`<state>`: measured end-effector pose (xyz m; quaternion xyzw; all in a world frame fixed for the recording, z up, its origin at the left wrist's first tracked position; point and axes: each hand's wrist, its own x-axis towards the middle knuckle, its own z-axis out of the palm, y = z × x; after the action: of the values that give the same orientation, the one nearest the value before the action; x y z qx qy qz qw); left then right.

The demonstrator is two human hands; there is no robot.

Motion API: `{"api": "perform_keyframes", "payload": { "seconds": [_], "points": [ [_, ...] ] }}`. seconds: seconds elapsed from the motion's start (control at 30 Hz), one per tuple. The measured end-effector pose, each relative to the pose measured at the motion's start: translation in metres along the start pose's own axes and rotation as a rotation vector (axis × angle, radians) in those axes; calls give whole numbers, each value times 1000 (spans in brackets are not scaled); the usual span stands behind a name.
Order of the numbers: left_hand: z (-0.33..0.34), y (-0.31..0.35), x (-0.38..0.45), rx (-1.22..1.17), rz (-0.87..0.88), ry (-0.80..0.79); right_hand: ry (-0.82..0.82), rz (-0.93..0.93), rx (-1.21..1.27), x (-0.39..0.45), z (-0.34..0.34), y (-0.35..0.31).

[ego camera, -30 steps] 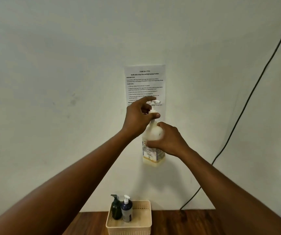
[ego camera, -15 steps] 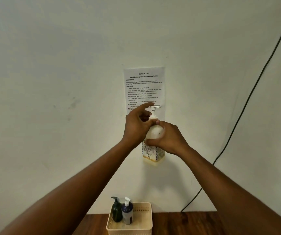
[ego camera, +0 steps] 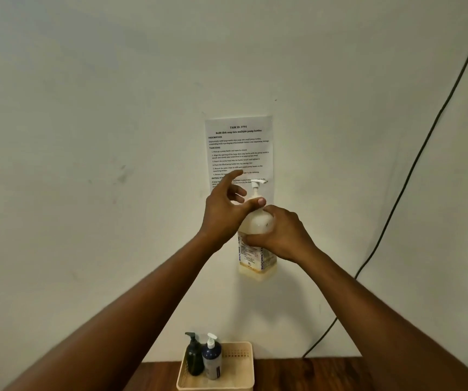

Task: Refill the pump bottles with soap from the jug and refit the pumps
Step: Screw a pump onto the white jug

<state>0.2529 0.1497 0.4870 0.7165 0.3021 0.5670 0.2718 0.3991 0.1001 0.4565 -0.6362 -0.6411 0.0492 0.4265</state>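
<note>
I hold a white pump bottle point(ego camera: 256, 259) with cream soap in it up in front of the wall. My right hand point(ego camera: 281, 235) grips its shoulder and body. My left hand point(ego camera: 224, 210) is at the bottle's neck, thumb against the collar below the white pump head point(ego camera: 257, 183), the other fingers spread and partly lifted. Down at the table's back edge stands a cream basket point(ego camera: 237, 368) holding a dark green pump bottle point(ego camera: 194, 355) and a blue pump bottle point(ego camera: 212, 359), both upright with pumps on. No jug is in view.
A printed task sheet point(ego camera: 238, 145) is stuck to the white wall behind the bottle. A black cable point(ego camera: 413, 165) runs down the wall on the right to the wooden table point(ego camera: 297, 375).
The left hand's fingers have loosened and spread off the pump collar, forefinger now pointing up. The bottle and right hand have stayed nearly in place; the view has tilted slightly.
</note>
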Motion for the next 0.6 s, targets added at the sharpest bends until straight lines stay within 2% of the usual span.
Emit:
{"api": "perform_keyframes", "payload": {
  "seconds": [0.17,0.4,0.47,0.6],
  "points": [
    [-1,8,4,-5,-61,-50,3,-11,25,-1,-2,-4],
    [-21,10,12,-159,-120,-413,12,-7,12,-4,-7,-2],
    [-20,12,12,-177,-136,-385,8,-3,9,-3,-7,-4],
    [-7,11,9,-73,-143,-135,-12,-19,13,-2,-4,-7]
  ]
}}
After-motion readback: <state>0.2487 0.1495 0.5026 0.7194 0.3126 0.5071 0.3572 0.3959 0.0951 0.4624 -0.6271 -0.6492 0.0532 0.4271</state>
